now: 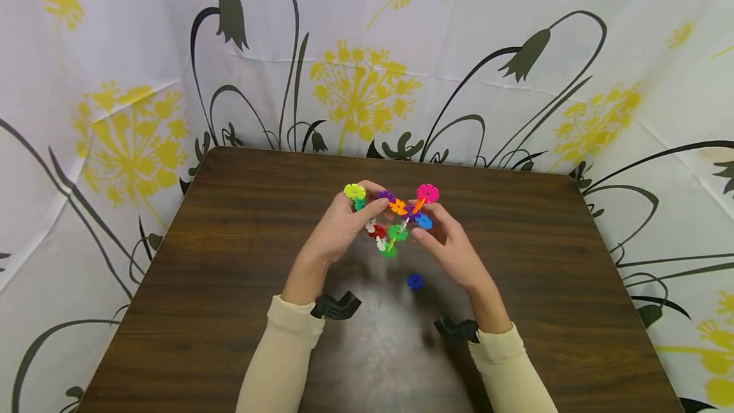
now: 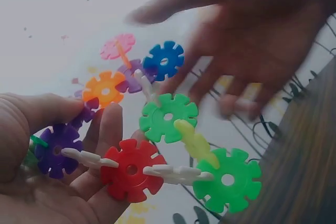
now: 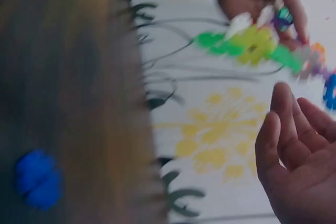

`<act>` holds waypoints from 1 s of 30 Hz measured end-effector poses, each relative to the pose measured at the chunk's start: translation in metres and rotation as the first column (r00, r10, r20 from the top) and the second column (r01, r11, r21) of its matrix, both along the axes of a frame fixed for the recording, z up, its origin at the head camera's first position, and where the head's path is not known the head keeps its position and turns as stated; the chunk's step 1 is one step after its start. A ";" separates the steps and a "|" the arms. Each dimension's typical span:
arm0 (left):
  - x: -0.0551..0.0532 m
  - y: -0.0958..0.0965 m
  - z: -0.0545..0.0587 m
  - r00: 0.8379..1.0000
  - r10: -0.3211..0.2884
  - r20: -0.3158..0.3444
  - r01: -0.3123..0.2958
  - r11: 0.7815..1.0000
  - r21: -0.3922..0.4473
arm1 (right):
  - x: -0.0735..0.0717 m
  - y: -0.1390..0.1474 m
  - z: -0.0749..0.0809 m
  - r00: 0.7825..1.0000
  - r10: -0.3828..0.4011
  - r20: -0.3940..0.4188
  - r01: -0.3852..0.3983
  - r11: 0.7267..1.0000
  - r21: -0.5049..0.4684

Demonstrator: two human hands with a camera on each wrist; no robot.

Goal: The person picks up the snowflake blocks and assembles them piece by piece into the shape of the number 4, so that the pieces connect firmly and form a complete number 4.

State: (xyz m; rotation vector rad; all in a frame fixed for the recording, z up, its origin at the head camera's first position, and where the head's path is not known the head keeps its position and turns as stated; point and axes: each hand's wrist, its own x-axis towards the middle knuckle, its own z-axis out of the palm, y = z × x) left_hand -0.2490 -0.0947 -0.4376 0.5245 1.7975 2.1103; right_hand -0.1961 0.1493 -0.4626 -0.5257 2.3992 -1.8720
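A ring of notched plastic flower discs (image 1: 397,232), slotted together edge to edge, is held up above the table. My left hand (image 1: 339,227) pinches it between thumb and fingers at a small purple disc (image 2: 84,114). Red, white, green and yellow discs make up the near side, while an orange disc (image 2: 104,89) sits on the far side. A pink disc (image 1: 427,194) and a light blue disc (image 1: 424,221) stick out at the right. Beside that end, my right hand (image 1: 450,244) has loosely bent fingers with nothing between them; it is blurred in the left wrist view.
One loose dark blue disc (image 1: 415,282) lies on the brown wooden table (image 1: 229,253), below the hands. Behind the table hangs a white curtain (image 1: 367,30) with grey and yellow flowers. Each wrist wears a black camera mount (image 1: 337,306).
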 end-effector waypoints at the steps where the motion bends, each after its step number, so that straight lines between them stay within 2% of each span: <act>1: -0.001 -0.001 -0.001 1.000 0.008 0.000 -0.008 1.000 0.006 | 0.003 0.004 -0.006 1.000 0.012 0.015 -0.012 1.000 0.020; 3: -0.003 -0.005 0.000 1.000 0.031 0.001 -0.031 0.999 0.020 | 0.011 0.011 -0.022 0.998 0.032 0.061 -0.039 0.993 0.111; 5: -0.004 -0.009 0.001 0.998 0.060 0.010 -0.060 0.998 0.036 | 0.017 0.016 -0.037 0.992 0.044 0.120 -0.073 0.966 0.248; 7: -0.004 -0.013 0.002 0.996 0.088 0.020 -0.089 0.995 0.050 | 0.023 0.018 -0.050 0.984 0.037 0.173 -0.105 0.910 0.402; 9: -0.004 -0.016 0.003 0.994 0.111 0.025 -0.112 0.992 0.063 | 0.026 0.018 -0.061 0.980 0.019 0.199 -0.119 0.853 0.507; 12: -0.004 -0.019 0.005 0.992 0.125 0.028 -0.127 0.989 0.077 | 0.030 0.016 -0.071 0.977 -0.041 0.208 -0.092 0.803 0.589; 14: -0.003 -0.020 0.005 0.992 0.126 0.026 -0.128 0.988 0.089 | 0.031 0.015 -0.075 0.975 -0.081 0.208 -0.066 0.785 0.616; 17: -0.003 -0.021 0.006 0.992 0.123 0.023 -0.125 0.986 0.106 | 0.030 0.015 -0.076 0.968 -0.110 0.226 -0.059 0.776 0.628; 20: -0.003 -0.021 0.006 0.993 0.117 0.010 -0.117 0.987 0.111 | 0.026 0.020 -0.077 0.962 -0.070 0.262 -0.102 0.803 0.587; 22: -0.002 -0.021 0.007 0.994 0.112 -0.004 -0.110 0.988 0.110 | 0.023 0.024 -0.074 0.960 -0.032 0.277 -0.128 0.833 0.539; 24: -0.001 -0.022 0.008 0.994 0.109 -0.021 -0.106 0.988 0.111 | 0.020 0.027 -0.069 0.965 0.006 0.263 -0.133 0.874 0.467; 26: 0.001 -0.023 0.010 0.994 0.104 -0.036 -0.099 0.988 0.121 | 0.019 0.027 -0.058 0.978 0.001 0.211 -0.081 0.924 0.374; 28: 0.003 -0.023 0.012 0.994 0.102 -0.046 -0.094 0.985 0.141 | 0.019 0.025 -0.043 0.993 -0.024 0.117 -0.006 0.969 0.248; 30: 0.004 -0.023 0.014 0.994 0.098 -0.055 -0.088 0.984 0.158 | 0.021 0.022 -0.025 0.998 -0.068 0.001 0.068 0.994 0.086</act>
